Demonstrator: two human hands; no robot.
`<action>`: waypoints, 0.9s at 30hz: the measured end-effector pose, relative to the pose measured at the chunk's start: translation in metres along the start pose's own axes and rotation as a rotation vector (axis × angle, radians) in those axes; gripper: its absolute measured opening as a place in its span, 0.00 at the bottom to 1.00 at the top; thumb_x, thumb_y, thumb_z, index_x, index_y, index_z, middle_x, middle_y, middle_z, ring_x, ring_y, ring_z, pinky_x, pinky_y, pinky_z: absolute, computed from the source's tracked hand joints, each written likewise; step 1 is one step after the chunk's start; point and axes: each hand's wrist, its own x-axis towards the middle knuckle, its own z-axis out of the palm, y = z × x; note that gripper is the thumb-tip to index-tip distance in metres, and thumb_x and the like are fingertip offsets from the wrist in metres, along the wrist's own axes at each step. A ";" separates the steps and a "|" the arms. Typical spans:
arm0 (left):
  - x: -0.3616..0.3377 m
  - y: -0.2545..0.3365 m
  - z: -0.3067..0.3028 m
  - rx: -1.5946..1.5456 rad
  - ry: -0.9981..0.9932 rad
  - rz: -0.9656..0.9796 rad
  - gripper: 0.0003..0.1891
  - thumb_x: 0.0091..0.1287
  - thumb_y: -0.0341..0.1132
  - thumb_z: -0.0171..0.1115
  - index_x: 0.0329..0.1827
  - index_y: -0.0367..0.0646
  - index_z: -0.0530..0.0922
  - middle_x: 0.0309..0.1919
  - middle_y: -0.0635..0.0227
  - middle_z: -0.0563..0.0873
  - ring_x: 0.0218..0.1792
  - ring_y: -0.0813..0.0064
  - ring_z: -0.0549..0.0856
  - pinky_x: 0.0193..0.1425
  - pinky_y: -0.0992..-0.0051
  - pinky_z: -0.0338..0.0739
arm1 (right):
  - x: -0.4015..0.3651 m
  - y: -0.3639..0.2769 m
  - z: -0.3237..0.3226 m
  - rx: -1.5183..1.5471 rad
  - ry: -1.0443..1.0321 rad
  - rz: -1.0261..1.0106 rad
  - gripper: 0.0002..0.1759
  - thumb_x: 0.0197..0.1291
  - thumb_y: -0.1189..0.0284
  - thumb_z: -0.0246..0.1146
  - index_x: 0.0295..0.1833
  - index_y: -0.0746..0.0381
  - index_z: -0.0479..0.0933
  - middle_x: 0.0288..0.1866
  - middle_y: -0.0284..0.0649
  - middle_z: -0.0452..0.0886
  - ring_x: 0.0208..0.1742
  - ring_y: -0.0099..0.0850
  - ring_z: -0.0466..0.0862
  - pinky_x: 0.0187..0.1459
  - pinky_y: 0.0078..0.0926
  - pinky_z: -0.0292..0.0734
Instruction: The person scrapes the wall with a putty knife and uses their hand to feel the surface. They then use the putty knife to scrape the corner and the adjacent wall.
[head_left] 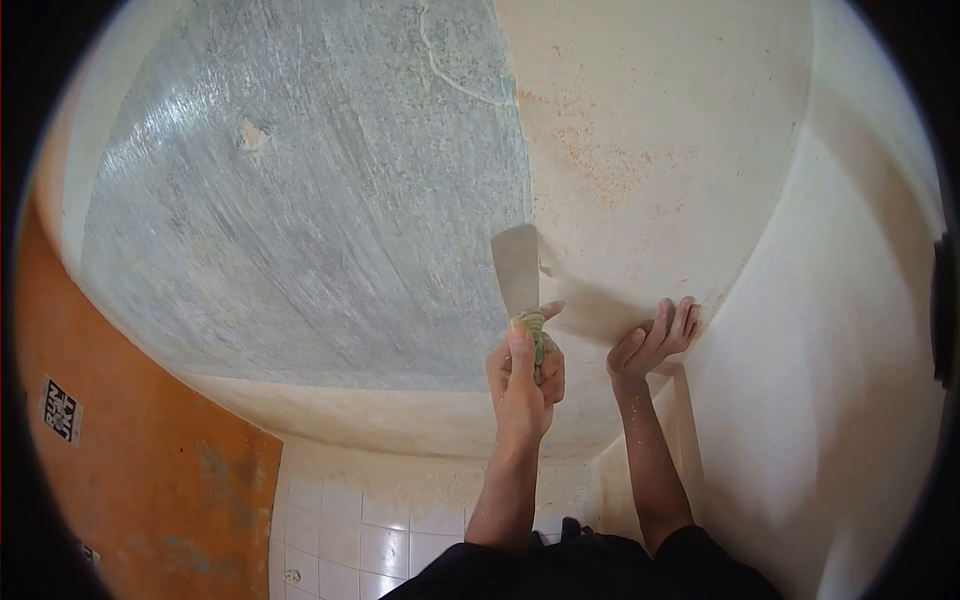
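My left hand (526, 375) is wrapped round the handle of a putty knife (517, 270), thumb along the grip and one finger pointing out to the right. The handle looks wound with green and pale material. Its wide metal blade points up and overlaps the edge between the grey-blue patch (330, 210) and the cream wall surface (640, 90). To the right, my right hand (655, 340) is open, fingers stretched out against the cream surface near the corner. White specks dot the right forearm.
An orange panel (170, 450) with a black-and-white sticker (61, 410) stands at lower left. White tiles (340, 535) show below. A white side wall (790, 400) rises on the right. Reddish-brown speckles (610, 160) mark the cream surface, and a chipped spot (254, 136) the grey-blue patch.
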 end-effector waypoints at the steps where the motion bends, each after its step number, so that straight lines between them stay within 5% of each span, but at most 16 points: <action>1: 0.000 0.001 0.000 -0.011 -0.001 -0.030 0.35 0.78 0.58 0.48 0.65 0.27 0.72 0.19 0.79 0.66 0.15 0.91 0.61 0.15 0.84 0.49 | 0.000 0.000 0.000 0.003 0.002 0.001 0.28 0.78 0.60 0.37 0.70 0.66 0.68 0.77 0.55 0.60 0.80 0.54 0.54 0.75 0.60 0.43; 17: 0.010 0.011 -0.001 -0.086 -0.048 -0.061 0.35 0.79 0.58 0.45 0.65 0.29 0.71 0.19 0.79 0.65 0.16 0.90 0.60 0.15 0.85 0.49 | 0.003 -0.003 -0.005 -0.019 -0.039 -0.032 0.26 0.77 0.66 0.38 0.72 0.69 0.63 0.78 0.58 0.57 0.79 0.56 0.54 0.74 0.60 0.47; 27: 0.022 0.027 0.012 -0.106 -0.079 -0.048 0.36 0.78 0.60 0.44 0.65 0.29 0.71 0.20 0.80 0.64 0.16 0.90 0.59 0.15 0.85 0.49 | -0.001 -0.002 -0.004 0.020 -0.006 0.008 0.28 0.77 0.61 0.38 0.71 0.67 0.67 0.77 0.57 0.61 0.80 0.55 0.55 0.75 0.60 0.43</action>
